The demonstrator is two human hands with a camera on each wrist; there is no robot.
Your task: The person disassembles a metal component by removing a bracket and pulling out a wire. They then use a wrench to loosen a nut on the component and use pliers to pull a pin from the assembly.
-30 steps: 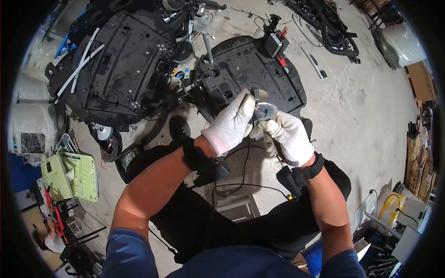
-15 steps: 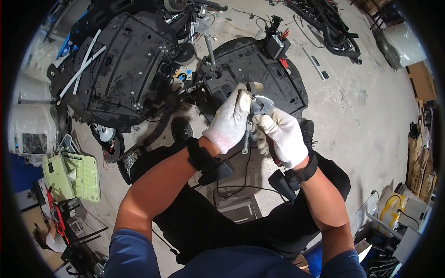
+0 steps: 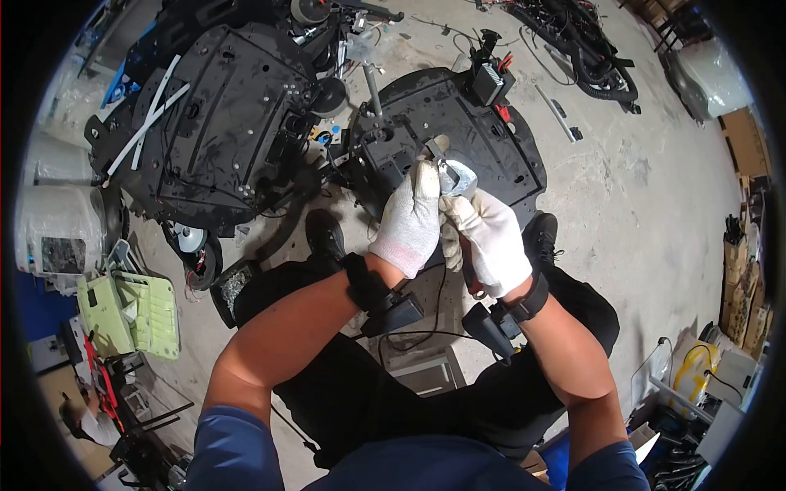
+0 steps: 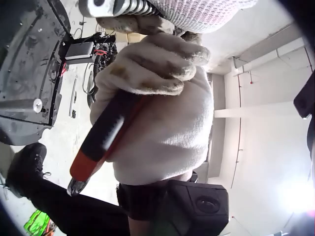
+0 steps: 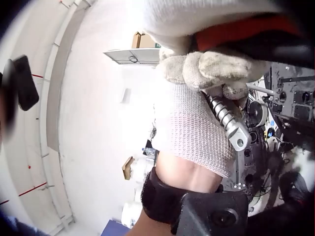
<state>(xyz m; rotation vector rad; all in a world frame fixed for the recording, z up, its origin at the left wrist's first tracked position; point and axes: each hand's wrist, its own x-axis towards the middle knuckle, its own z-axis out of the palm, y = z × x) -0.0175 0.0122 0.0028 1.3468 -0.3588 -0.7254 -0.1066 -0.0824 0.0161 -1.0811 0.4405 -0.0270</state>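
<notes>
In the head view, my gloved left hand [image 3: 409,217] and gloved right hand [image 3: 493,237] meet above the near edge of a black base plate [image 3: 450,106]. My left hand grips a shock absorber [image 5: 224,115] with a coil spring and an eyelet, plainest in the right wrist view. A grey rounded metal piece [image 3: 460,178] with a small bracket sits at the fingertips of both hands. The curled fingers of my right hand hold a tool with a black and red handle [image 4: 106,128]; its working end is hidden behind the gloves.
A second black base plate [image 3: 225,123] with two crossed white strips lies to the left. A bundle of black cables and hoses [image 3: 573,49] is at the far right. The person's legs and shoes [image 3: 326,233] flank the work, and a green plastic case [image 3: 131,315] stands at left.
The hands and metal piece have shifted slightly up and left in the head view. The shock absorber, seen below the hands half a second ago, is now hidden there; the red handle shows more.
</notes>
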